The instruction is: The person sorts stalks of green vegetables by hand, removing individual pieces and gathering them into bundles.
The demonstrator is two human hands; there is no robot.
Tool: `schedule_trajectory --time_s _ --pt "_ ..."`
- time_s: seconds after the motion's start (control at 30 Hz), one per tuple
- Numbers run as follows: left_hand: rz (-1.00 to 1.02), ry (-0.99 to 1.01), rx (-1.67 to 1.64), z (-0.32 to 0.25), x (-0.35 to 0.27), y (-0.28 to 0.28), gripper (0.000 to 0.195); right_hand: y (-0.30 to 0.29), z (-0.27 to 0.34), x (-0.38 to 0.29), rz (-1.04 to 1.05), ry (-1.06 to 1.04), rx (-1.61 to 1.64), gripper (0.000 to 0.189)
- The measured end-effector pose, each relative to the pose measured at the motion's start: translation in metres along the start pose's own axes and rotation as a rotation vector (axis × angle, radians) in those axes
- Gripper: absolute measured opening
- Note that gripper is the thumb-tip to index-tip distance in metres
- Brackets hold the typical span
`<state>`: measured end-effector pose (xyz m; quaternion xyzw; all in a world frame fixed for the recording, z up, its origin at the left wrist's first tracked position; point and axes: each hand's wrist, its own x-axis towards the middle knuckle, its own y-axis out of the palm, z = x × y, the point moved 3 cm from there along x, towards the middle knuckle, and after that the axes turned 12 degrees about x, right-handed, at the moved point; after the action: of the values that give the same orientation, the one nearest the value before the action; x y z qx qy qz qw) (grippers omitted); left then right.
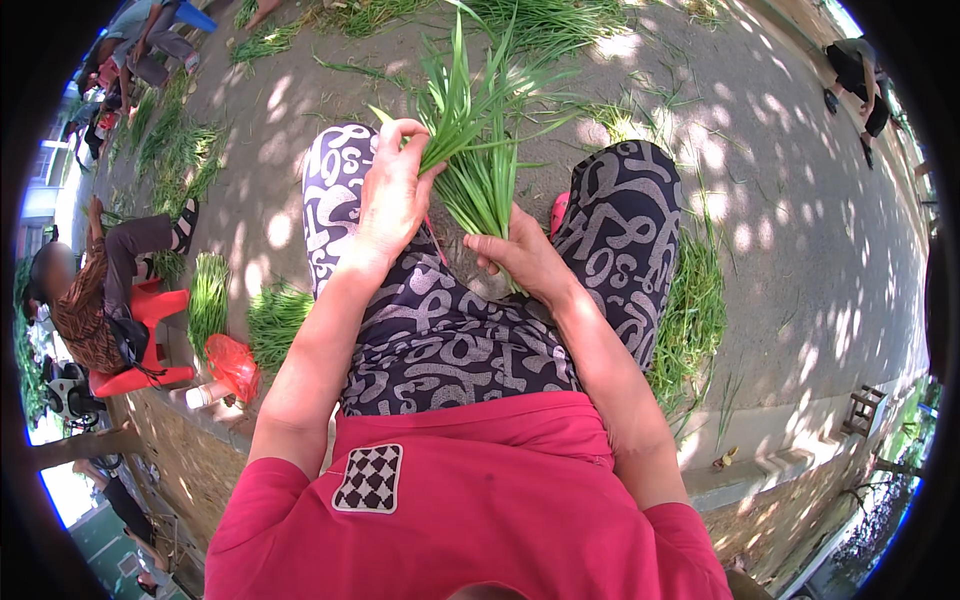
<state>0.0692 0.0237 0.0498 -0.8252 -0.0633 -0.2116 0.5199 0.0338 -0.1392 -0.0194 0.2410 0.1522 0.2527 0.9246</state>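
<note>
Between my knees my right hand [525, 247] grips a bunch of long green leafy stalks [480, 187] near its lower end, the thumb laid across the stems. My left hand [397, 180], higher and to the left, pinches a smaller cluster of green blades [450, 139] between thumb and fingers. The two lots of leaves cross and overlap above my hands, so where one ends and the other begins is partly hidden. Their tips fan out upward over the pavement.
Loose green stalks [555, 26] lie ahead, with a heap [690, 322] beside my right leg. On my left are bundled stalks [208, 300], a red plastic bag [231, 364] and a person on a red plastic stool [154, 315]. A wooden stool [864, 411] stands far right.
</note>
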Motion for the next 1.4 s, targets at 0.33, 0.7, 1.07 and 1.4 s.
schedule_trajectory --time_s 0.33,0.7,1.07,1.4 --pt "-0.076 0.001 0.043 0.006 0.001 0.015 0.018 0.006 0.010 0.001 0.019 0.005 0.177 0.037" --pt "-0.061 -0.691 -0.941 0.058 0.015 0.022 0.015 0.006 0.013 -0.007 0.017 0.069 0.337 0.033" --pt "-0.140 -0.866 -1.441 0.074 0.016 -0.008 0.028 0.002 0.018 -0.006 0.032 -0.004 0.630 0.021" --pt "0.302 -0.841 -1.650 0.031 -0.041 0.048 0.037 -0.009 0.010 -0.002 -0.149 -0.091 0.666 0.021"
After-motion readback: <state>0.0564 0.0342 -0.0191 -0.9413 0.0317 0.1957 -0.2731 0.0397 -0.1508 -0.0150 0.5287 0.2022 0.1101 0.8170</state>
